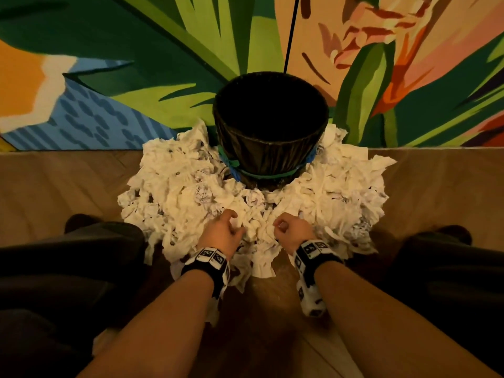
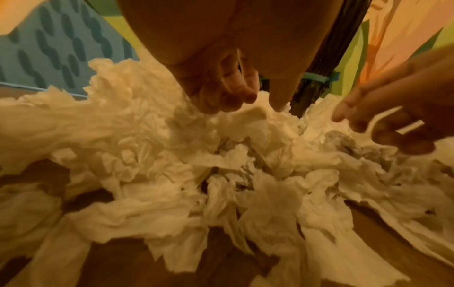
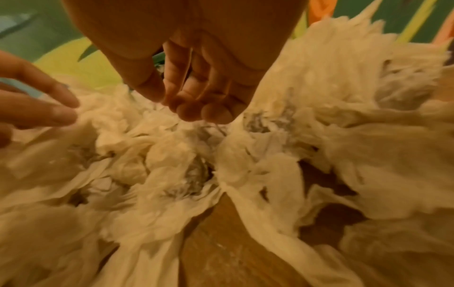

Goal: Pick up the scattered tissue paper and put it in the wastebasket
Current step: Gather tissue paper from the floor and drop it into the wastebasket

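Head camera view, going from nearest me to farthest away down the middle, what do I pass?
Forearms → wrist bands → left hand and right hand → tissue paper → wastebasket → painted wall.

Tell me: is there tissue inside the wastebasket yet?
Cannot tell; the wastebasket interior is plain dark in the head view, and tissue lies around it.

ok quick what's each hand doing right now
Left hand: fingers curled down into the tissue paper, grip unclear.
Right hand: fingers curled just above the pile, holding nothing visible.
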`<state>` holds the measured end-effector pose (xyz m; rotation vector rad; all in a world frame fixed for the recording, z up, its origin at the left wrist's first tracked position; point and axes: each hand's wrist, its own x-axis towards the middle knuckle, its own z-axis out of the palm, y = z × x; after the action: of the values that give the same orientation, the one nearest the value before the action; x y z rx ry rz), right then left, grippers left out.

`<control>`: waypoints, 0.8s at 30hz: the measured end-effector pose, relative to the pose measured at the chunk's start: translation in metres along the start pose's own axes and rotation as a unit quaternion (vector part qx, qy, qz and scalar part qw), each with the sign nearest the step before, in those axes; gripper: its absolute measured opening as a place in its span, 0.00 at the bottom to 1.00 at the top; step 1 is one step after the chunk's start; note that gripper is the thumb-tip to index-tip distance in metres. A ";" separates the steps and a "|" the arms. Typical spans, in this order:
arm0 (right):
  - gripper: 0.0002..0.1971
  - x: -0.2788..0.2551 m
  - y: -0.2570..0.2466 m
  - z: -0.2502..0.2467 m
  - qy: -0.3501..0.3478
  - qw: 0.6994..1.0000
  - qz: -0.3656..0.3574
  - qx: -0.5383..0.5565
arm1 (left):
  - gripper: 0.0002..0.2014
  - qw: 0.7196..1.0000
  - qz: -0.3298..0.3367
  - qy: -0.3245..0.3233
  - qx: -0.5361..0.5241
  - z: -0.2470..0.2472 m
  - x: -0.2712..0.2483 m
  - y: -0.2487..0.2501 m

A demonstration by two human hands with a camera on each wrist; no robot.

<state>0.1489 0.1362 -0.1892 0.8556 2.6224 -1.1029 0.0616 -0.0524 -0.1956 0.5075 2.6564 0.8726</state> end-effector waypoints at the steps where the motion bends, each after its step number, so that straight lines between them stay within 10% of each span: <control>1: 0.05 0.002 -0.005 0.005 -0.016 1.000 -0.010 -0.010 | 0.19 1.000 -0.011 0.001 0.014 0.002 -0.001 -0.001; 7: 0.23 0.009 -0.041 0.034 -0.043 0.996 -0.032 -0.070 | 0.15 0.996 -0.053 -0.009 0.064 0.006 -0.004 0.002; 13: 0.15 0.018 -0.054 0.043 -0.033 0.994 -0.031 -0.098 | 0.10 0.998 -0.024 0.052 0.035 0.003 0.000 0.004; 24: 0.24 0.009 -0.033 0.002 0.075 0.983 0.074 0.153 | 0.08 0.970 -0.061 0.157 -0.174 -0.019 0.011 -0.001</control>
<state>0.1225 0.1200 -0.1740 1.2179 2.4890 -1.4765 0.0439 -0.0583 -0.1830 0.1261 2.6756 1.4435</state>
